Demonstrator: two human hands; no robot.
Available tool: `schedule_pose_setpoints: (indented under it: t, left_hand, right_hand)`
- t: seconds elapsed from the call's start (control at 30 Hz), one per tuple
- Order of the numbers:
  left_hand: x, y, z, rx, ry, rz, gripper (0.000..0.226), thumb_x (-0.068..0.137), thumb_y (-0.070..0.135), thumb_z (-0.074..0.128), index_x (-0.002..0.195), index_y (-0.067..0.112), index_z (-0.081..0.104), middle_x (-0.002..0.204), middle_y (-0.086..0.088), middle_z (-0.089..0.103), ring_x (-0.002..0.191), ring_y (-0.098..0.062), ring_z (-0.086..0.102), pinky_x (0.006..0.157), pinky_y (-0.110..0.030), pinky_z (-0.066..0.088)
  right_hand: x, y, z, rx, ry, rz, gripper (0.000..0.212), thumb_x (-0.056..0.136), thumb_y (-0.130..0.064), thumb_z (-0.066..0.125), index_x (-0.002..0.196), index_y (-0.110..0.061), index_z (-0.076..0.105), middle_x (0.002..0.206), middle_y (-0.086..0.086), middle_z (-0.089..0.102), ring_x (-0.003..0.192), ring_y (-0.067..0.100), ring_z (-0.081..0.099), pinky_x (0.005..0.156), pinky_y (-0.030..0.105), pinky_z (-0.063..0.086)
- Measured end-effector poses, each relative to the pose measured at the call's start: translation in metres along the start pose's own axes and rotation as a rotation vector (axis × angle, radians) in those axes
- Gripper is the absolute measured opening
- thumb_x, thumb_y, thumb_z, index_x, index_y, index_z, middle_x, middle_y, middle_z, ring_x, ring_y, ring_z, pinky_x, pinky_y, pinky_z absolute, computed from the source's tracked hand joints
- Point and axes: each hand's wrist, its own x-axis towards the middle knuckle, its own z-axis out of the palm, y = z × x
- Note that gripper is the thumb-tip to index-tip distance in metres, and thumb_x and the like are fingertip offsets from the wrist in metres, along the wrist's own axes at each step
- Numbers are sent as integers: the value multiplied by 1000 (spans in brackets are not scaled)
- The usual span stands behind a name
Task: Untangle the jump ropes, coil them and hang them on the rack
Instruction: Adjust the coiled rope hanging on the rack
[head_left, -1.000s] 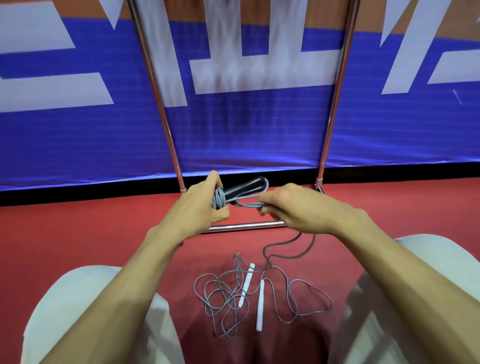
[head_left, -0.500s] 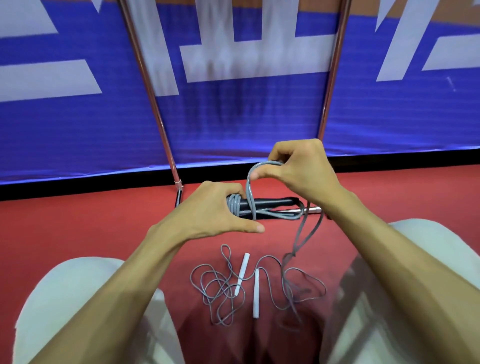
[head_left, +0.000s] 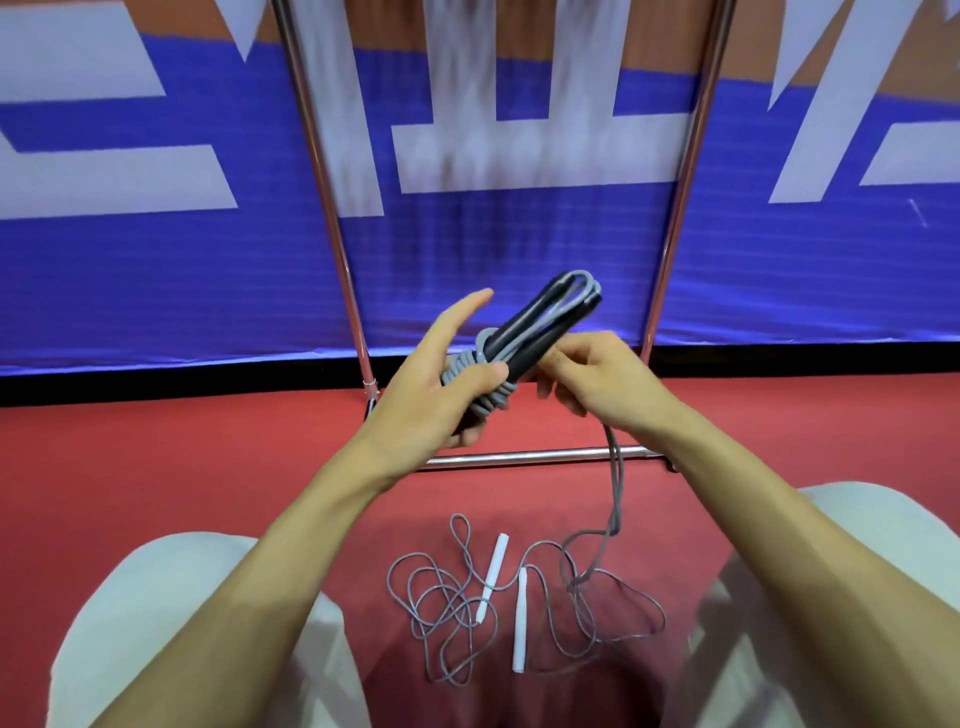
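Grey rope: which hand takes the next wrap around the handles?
Right. The right hand holds the loose cord hanging below it; the left hand grips the bundle and likely should just steady it.

Single head cam, wide-angle, worn by the person. Faces forward and down: red floor close below, trouser knees at both bottom corners, forearms reaching in from the lower edge. Rack stands near ahead; blue banner behind it fills the top half.
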Motion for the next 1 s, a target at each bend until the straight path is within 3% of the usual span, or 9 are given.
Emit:
schedule_pose_setpoints:
  t: [0.1, 0.23, 0.37, 0.47, 0.57, 0.67, 0.73, 0.8, 1.0]
  left_hand:
    - [4, -6, -2, 65, 87, -28, 26, 94, 9, 56, 107, 31, 61, 74, -11, 58, 48, -18, 45, 48, -25, 42]
    - [8, -21, -6, 341, 149, -32, 4, 89, 23, 64, 91, 24, 60, 63, 4, 58, 50, -17, 49, 57, -34, 45]
    - [13, -29, -10, 566, 192, -45, 19, 88, 27, 67, 90, 19, 50, 63, 9, 51, 48, -4, 41, 49, -16, 35]
    - [14, -35, -14, 668, 180, -49, 25, 88, 26, 68, 94, 18, 45, 67, 9, 50, 51, -5, 41, 49, -18, 32]
    - [15, -40, -15, 760, 124, -48, 29, 87, 25, 70, 97, 17, 43, 72, 9, 52, 59, -9, 45, 56, -26, 35]
    - [15, -42, -11, 867, 46, -81, 32, 83, 22, 70, 98, 22, 42, 72, 5, 56, 64, -21, 54, 60, -38, 44]
    - [15, -42, -8, 964, -22, -96, 33, 78, 24, 70, 96, 26, 42, 71, 4, 57, 64, -24, 55, 61, -38, 47]
    - [13, -41, -4, 1032, -98, -70, 31, 73, 27, 69, 96, 30, 48, 71, 6, 57, 60, -20, 55, 57, -35, 48]
    - [7, -30, 2, 916, -264, 29, 28, 72, 40, 79, 84, 22, 62, 58, 5, 52, 50, -11, 42, 50, -28, 38]
  right_hand:
    - [-5, -1, 2, -132, -124, 57, 43, 99, -38, 44, 73, -9, 63, 52, 2, 56, 42, 15, 53, 49, 23, 43]
    - [-9, 4, -1, -455, -309, 127, 37, 95, -38, 53, 73, -9, 60, 52, 5, 60, 51, 14, 68, 54, 15, 47]
    - [-10, 7, -2, -496, -507, 153, 13, 94, -17, 57, 86, -8, 55, 64, 8, 63, 59, 21, 70, 64, 30, 58]
    - [-16, 2, -1, -439, -591, 117, 7, 95, -5, 50, 101, -4, 55, 70, 9, 63, 58, 19, 67, 66, 32, 59]
    - [-16, -1, 0, -643, -514, -125, 11, 95, -6, 44, 97, -9, 55, 74, 5, 63, 56, 17, 59, 64, 32, 52]
    - [-17, 0, -3, -811, -398, -365, 11, 96, -17, 48, 89, -17, 57, 78, -2, 57, 74, 22, 55, 68, 41, 47]
    - [-20, -3, -3, -880, -300, -475, 14, 95, -23, 52, 98, -19, 65, 86, -3, 58, 84, 22, 57, 65, 38, 46]
    - [-20, -4, -3, -845, -200, -577, 15, 90, -25, 59, 99, -22, 71, 85, -3, 60, 80, 22, 60, 59, 37, 47]
    - [-16, -5, -8, -544, 79, -392, 18, 70, -38, 76, 75, -21, 74, 68, -5, 65, 64, 17, 57, 60, 38, 50]
